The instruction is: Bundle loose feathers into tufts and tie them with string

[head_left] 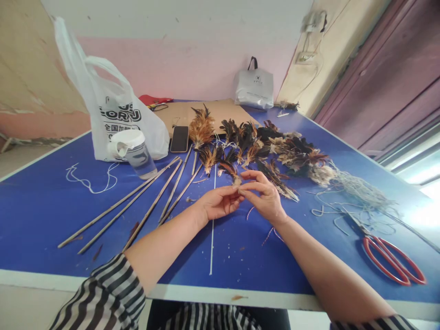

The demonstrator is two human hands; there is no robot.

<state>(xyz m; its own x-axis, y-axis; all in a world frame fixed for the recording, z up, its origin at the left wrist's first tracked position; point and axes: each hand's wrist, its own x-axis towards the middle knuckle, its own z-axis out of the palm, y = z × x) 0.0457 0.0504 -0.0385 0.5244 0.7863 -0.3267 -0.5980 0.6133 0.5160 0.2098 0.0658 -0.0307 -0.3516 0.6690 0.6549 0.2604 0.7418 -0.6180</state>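
Pinching a small feather bunch (228, 168) at its pale base appears to be the step in hand, the quills being gathered or evened there, as far as can be judged. The bunch is held where the two hands meet over the blue tabletop (240, 268), with its dark and russet tips turned away from the wrists. By the left hand (223, 202) it is gripped between thumb and forefinger, the remaining fingers being curled; by the right hand (264, 196) it is nipped at the same base, with the other fingers loosely bent (whether a strand is also caught there cannot be told). Beyond the left hand a fuller orange-brown feather bunch (201, 129) is laid, and beyond and to the right of the right hand a heap of dark feathers (294, 151) is spread. Well to the right of the right hand a tangle of pale string (362, 190) is placed, with red-handled scissors (371, 239) set nearer the body. To the left of the left hand, thin wooden sticks (153, 205) are laid out. For the next move, a steady pinch by one hand would seem to be called for, so that the base is kept together while the other is freed; if the grip were slackened too soon, the quills could be splayed.
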